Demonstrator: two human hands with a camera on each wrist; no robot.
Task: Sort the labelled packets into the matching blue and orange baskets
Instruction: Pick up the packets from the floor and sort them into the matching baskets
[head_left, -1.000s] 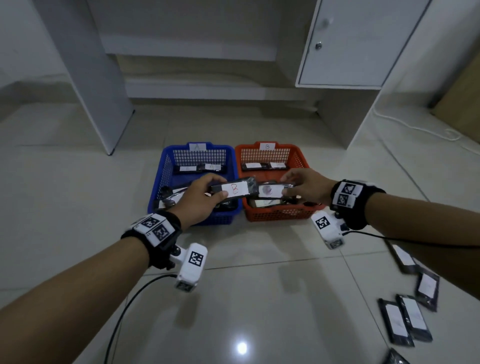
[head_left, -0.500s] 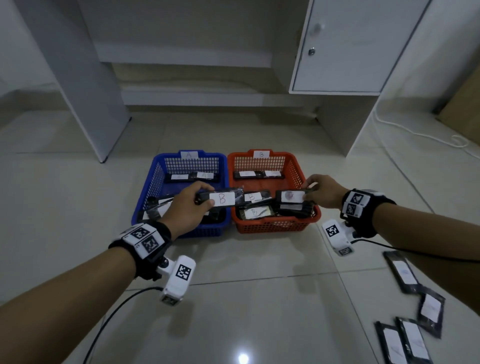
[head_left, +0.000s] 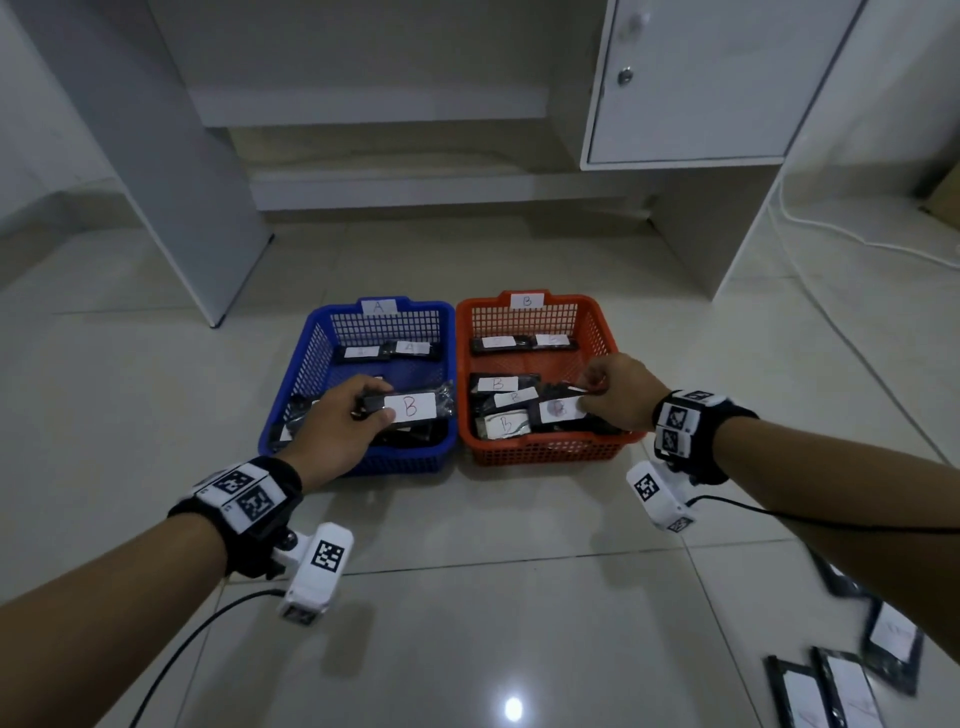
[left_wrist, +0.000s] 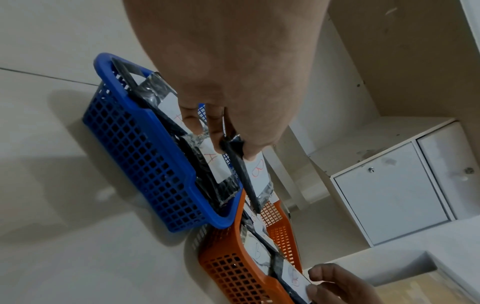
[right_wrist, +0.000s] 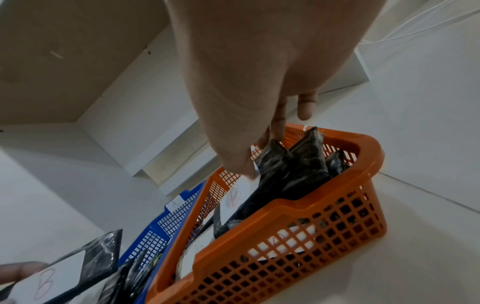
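A blue basket (head_left: 306, 374) tagged A and an orange basket (head_left: 545, 452) tagged B stand side by side on the floor, each holding several black packets. My left hand (head_left: 376, 402) pinches a black packet with a white B label (head_left: 410, 407) above the blue basket's right side; the left wrist view shows this grip (left_wrist: 231, 144) and the packet (left_wrist: 255, 174) pointing toward the orange basket (left_wrist: 228, 267). My right hand (head_left: 597, 389) pinches the end of another B packet (head_left: 558, 410) lying low in the orange basket's front right. In the right wrist view, thumb and fingers (right_wrist: 262, 156) hold this packet (right_wrist: 285, 174).
Several loose packets (head_left: 831, 691) lie on the tiled floor at the lower right. A white cabinet (head_left: 691, 88) and a desk panel (head_left: 171, 156) stand behind the baskets. A white cable (head_left: 857, 239) runs along the floor at right.
The hands, close together a second ago, have moved apart. My right hand carried its packet right and down into the orange basket. My left hand drew its B packet back over the blue basket.
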